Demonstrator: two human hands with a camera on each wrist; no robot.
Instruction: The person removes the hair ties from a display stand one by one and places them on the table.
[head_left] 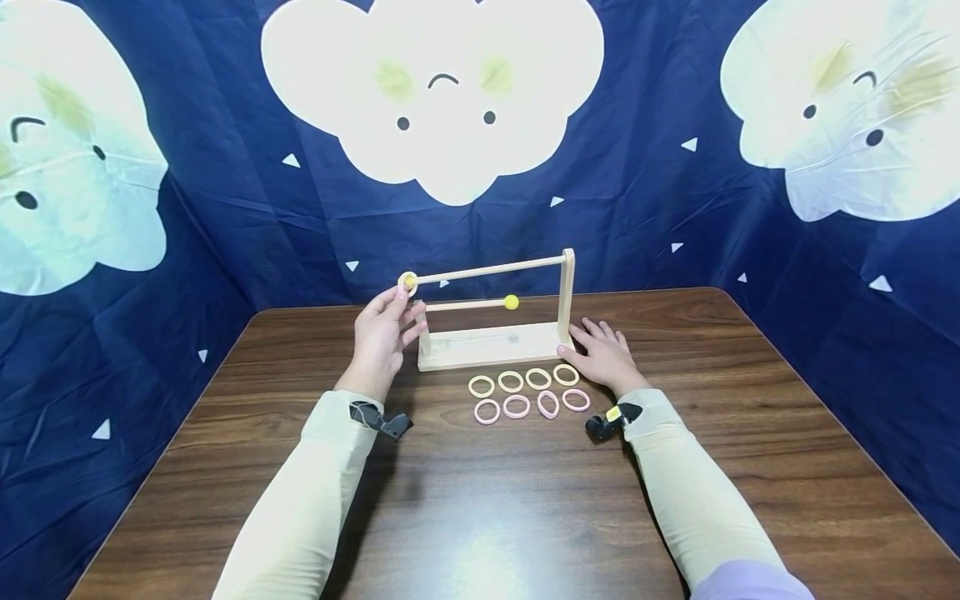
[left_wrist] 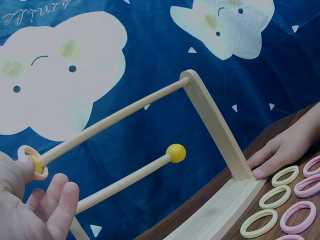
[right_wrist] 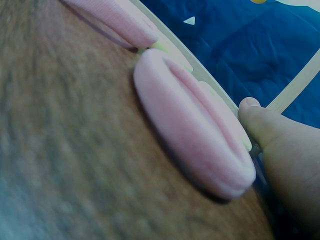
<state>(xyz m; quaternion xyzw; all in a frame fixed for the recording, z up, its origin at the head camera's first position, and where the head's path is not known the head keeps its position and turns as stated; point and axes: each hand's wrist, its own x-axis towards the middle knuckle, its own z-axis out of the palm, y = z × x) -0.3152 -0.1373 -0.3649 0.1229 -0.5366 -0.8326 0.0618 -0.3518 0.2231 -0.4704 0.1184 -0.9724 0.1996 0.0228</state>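
My left hand (head_left: 378, 337) pinches a pale hair tie (left_wrist: 20, 153) between thumb and index finger. The tie encircles the yellow ball (left_wrist: 37, 165) at the left end of a wooden stand's upper rod (head_left: 487, 271); the other fingers are loosely bent below. A second yellow ball (head_left: 512, 302) tips the shorter lower rod (head_left: 465, 306). At the stand's right end, my right hand (head_left: 606, 358) lies with spread fingers beside the upright (head_left: 566, 296), its thumb at the corner of the base (head_left: 487, 348).
In front of the base lie a row of pale yellow hair ties (head_left: 482, 395) and a nearer row of pink ones (head_left: 487, 422), several in each. They sit close to the right hand on the brown wooden table (head_left: 450, 500). A blue cloud-print curtain (head_left: 637, 208) hangs behind.
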